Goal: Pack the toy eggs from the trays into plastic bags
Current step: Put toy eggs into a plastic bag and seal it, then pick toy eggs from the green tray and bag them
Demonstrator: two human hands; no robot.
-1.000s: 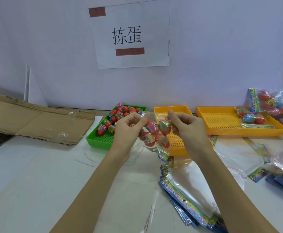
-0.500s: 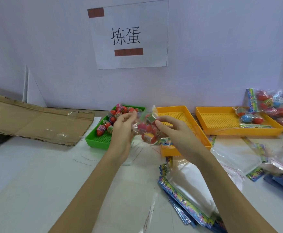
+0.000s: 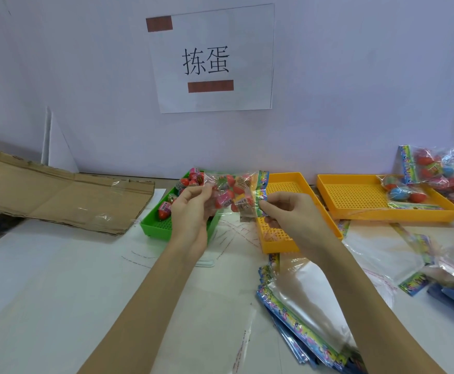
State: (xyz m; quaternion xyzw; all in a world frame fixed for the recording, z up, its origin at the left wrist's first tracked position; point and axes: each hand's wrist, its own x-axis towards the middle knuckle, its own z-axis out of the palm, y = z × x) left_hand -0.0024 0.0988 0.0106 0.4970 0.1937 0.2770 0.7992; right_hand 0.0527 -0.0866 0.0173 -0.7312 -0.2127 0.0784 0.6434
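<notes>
A clear plastic bag [image 3: 234, 191] holding several red toy eggs lies sideways in the air between my hands, its colourful printed strip to the right. My left hand [image 3: 193, 209] grips the bag's left end from below. My right hand [image 3: 285, 211] pinches the printed strip at the bag's right end. Behind my left hand stands a green tray [image 3: 158, 225] with several loose red eggs [image 3: 164, 209]. An orange tray [image 3: 290, 187] sits under my right hand.
A second orange tray [image 3: 355, 201] at the right holds a filled bag [image 3: 403, 191]. More filled bags [image 3: 441, 168] pile at the far right. Empty bags [image 3: 301, 314] lie stacked near my right forearm. Flattened cardboard [image 3: 58, 193] lies at the left.
The bag hung upright from both hands a second ago. It has been turned sideways, with the printed strip now at the right and my hands spread apart along it.
</notes>
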